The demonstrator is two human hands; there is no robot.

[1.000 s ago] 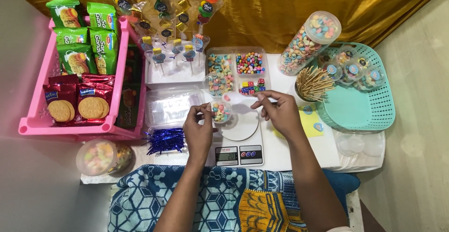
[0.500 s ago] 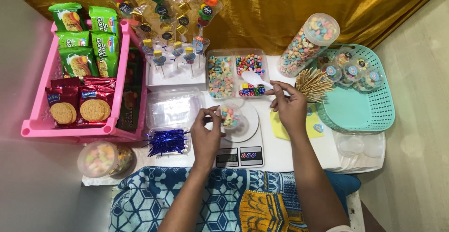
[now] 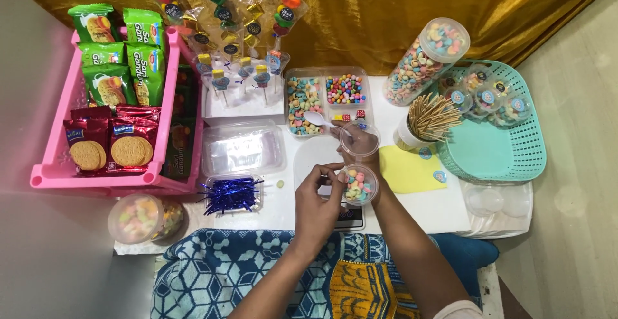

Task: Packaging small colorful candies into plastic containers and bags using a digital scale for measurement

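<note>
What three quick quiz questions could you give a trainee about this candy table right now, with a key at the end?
1. True or false: the small cup of candies sits between the left hand and the right hand.
2. Multiple choice: where does the white spoon lie? A) in the pink crate B) in the divided candy tray C) in the green basket
3. Fill in: the cup of wooden sticks stands right beside the ____ basket.

Key
1. True. The round clear lid is at the right hand's fingertips, just above the cup.
2. B
3. Green
</note>
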